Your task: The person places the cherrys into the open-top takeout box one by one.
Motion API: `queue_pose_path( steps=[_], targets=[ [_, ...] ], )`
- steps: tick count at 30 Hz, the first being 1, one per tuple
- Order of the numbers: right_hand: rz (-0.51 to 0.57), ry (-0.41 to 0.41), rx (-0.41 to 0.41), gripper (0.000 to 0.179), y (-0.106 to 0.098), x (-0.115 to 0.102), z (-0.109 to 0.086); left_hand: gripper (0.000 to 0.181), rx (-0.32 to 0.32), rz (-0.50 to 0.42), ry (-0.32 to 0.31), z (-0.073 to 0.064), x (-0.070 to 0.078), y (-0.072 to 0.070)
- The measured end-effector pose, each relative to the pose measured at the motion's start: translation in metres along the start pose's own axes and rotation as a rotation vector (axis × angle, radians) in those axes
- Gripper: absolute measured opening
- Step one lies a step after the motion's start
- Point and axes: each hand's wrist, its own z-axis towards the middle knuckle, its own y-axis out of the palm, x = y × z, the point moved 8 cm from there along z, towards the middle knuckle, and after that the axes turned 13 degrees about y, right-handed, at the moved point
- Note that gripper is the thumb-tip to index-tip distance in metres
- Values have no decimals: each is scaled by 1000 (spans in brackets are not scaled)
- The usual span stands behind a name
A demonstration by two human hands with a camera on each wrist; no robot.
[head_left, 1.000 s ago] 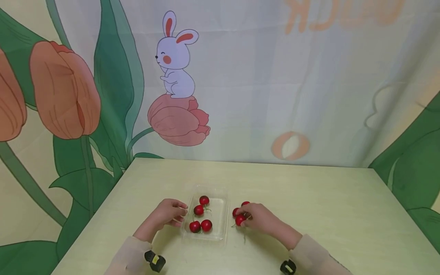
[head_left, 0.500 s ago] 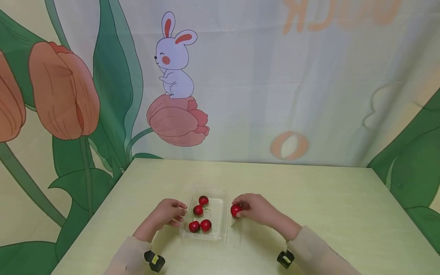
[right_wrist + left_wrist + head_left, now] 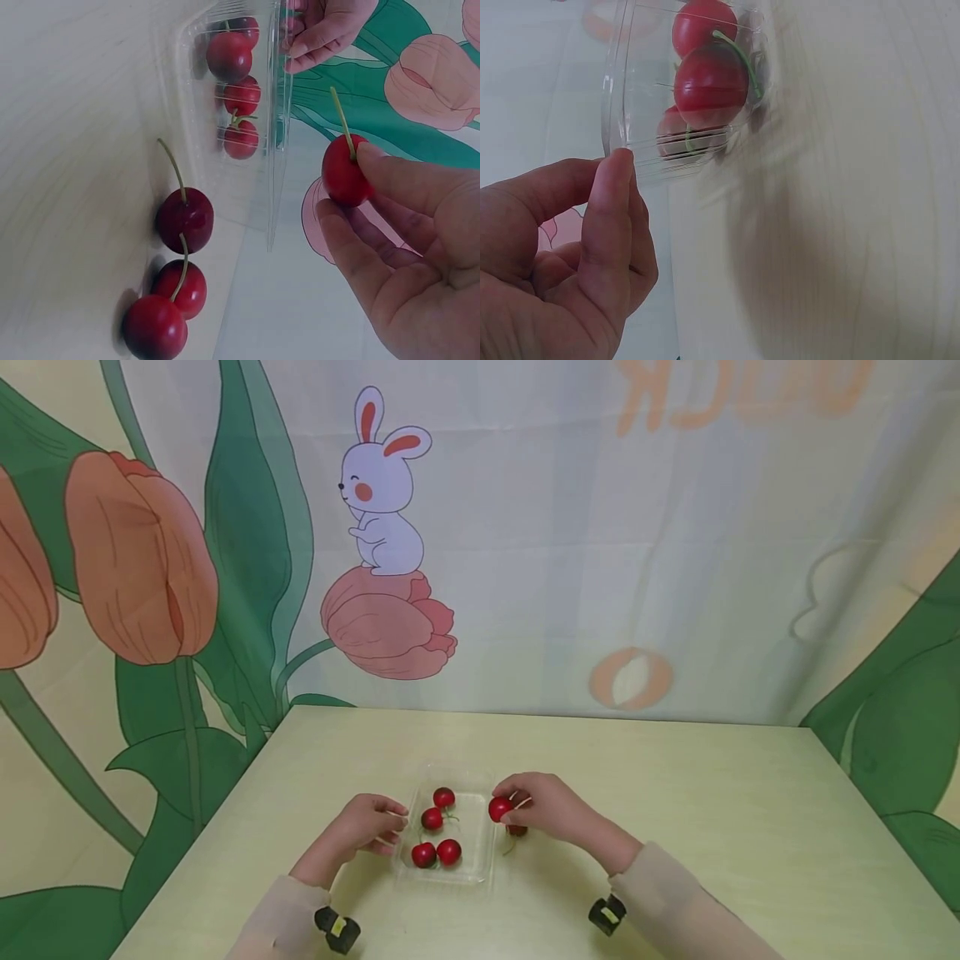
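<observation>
My right hand [image 3: 553,810] pinches a red cherry [image 3: 346,171] between thumb and fingers, its green stem pointing up in the right wrist view. The cherry is raised near the right edge of a clear plastic box [image 3: 474,823]. My left hand [image 3: 367,824] pinches the box's left rim with thumb and fingertips, as the left wrist view shows closely. Several cherries [image 3: 449,852] lie inside the box, some with stems. Beneath my right hand, 3 cherries on the table show in the right wrist view, a dark one [image 3: 185,220] among them; the hand mostly covers them in the head view.
The box stands on a pale wood-look table [image 3: 675,827]. Behind the table's far edge hangs a printed curtain [image 3: 540,568] with a rabbit and tulips. A black wrist camera [image 3: 607,914] sits at the right sleeve, another [image 3: 338,930] at the left.
My right hand has lifted a cherry off the group on the table and moved left and farther from me, toward the box. The left hand and the box have stayed in place.
</observation>
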Motion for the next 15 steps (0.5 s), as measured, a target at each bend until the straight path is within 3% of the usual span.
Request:
queue_pose_path(
  steps=[15],
  targets=[
    [5, 40, 4, 29, 18, -12, 19, 25, 5, 9, -5, 0, 0, 1]
  ],
)
